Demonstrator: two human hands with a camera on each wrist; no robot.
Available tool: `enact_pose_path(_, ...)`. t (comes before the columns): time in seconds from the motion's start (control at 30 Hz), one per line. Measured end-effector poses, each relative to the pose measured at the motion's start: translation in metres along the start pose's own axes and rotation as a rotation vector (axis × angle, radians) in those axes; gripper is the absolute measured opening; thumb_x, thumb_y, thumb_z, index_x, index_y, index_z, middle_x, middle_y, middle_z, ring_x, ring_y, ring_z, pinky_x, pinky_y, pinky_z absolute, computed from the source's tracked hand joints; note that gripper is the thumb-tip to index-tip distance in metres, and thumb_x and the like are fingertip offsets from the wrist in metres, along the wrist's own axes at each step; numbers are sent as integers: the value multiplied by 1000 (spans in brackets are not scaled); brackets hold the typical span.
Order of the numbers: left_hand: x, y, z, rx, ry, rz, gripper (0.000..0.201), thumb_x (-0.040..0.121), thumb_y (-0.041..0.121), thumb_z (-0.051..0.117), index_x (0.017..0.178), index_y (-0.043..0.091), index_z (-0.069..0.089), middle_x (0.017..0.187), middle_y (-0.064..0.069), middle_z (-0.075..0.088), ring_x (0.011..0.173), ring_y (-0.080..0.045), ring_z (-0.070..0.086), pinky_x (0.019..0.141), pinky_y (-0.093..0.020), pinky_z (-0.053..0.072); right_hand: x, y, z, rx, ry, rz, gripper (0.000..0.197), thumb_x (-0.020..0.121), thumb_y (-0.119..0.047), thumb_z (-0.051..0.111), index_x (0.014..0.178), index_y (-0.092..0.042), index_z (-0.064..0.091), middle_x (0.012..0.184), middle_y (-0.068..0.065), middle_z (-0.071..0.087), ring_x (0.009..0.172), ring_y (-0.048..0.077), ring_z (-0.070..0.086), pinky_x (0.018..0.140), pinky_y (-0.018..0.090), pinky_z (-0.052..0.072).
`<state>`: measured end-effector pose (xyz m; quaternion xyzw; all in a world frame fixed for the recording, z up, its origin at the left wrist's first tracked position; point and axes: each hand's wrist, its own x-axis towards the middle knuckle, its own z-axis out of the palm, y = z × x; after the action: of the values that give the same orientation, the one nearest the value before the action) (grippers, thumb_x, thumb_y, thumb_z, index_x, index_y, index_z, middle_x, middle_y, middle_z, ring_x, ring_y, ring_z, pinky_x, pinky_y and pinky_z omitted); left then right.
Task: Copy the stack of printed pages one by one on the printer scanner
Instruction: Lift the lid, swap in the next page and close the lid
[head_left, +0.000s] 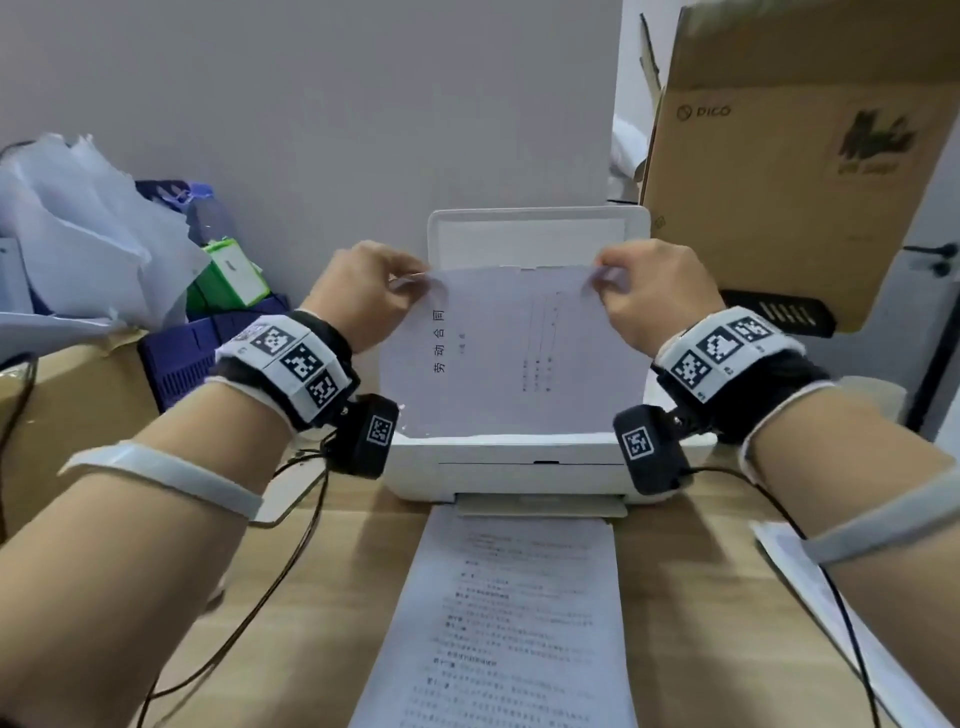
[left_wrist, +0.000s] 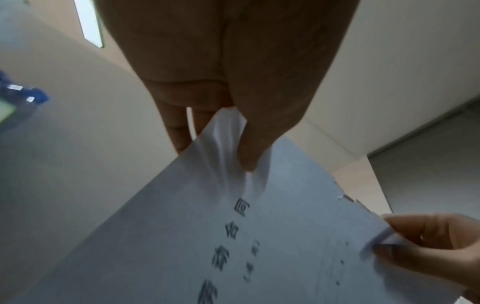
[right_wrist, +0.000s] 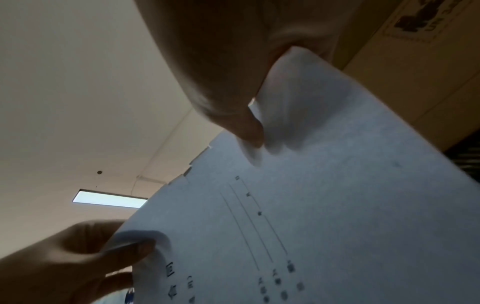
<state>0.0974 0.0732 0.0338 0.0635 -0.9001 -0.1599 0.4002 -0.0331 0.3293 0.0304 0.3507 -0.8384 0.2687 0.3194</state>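
The white printed sheet with a vertical title and ruled lines (head_left: 511, 353) hangs at the centre of the head view, over the open white plastic printer scanner (head_left: 524, 467), whose raised lid (head_left: 537, 236) stands just behind it. The left hand (head_left: 363, 291) pinches its upper left corner between thumb and fingers, and the right hand (head_left: 652, 293) pinches the upper right corner likewise; both wrist views show the paper puckered under each thumb. The top edge looks ragged near the middle, with small torn tabs.

That edge is the likely weak point: pulling the corners apart could probably lengthen the tear. Held only by two corners, the sheet may sag or land askew on the glass, giving a crooked copy; the glass itself is hidden behind the page.

Another printed page (head_left: 498, 629) lies below the printer at the bottom centre on the wooden desk (head_left: 691, 597). A brown cardboard box (head_left: 789, 171) fills the upper right.
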Motion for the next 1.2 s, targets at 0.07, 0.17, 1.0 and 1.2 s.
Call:
enact_pose_path(0.07, 4, 1, 6, -199, 60, 29, 19, 90, 15, 63, 97, 24, 78, 86, 9, 73, 89, -9, 67, 77, -17, 47, 7, 4, -5, 39, 145, -19, 19, 90, -19, 57, 96, -24, 74, 97, 9, 69, 93, 36, 62, 78, 36, 49)
enact_pose_path(0.17, -2, 3, 19, -405, 118, 84, 28, 83, 14, 65, 107, 19, 78, 104, 3, 73, 98, -6, 66, 86, -14, 48, 1, 14, 1, 151, 347, -24, 24, 89, -17, 56, 98, -27, 76, 94, 3, 63, 93, 30, 57, 82, 45, 48)
enact_pose_path(1.0, -62, -43, 114, 147, -693, -167, 42, 101, 50, 40, 140, 40, 50, 154, 6, 41, 142, -17, 37, 113, -35, 29, -87, 68, 97, -64, -579, 114, 43, 104, -46, 28, 128, -29, 59, 135, -6, 56, 125, 19, 49, 104, 41, 39)
enact_pose_path(1.2, -63, -52, 119, 169, -755, -158, 46, 101, 56, 30, 145, 46, 38, 161, -1, 26, 150, -14, 19, 120, -43, 20, -86, 67, 97, -113, -626, 88, 44, 104, -44, 20, 118, -26, 57, 119, -8, 58, 117, 17, 51, 95, 39, 40)
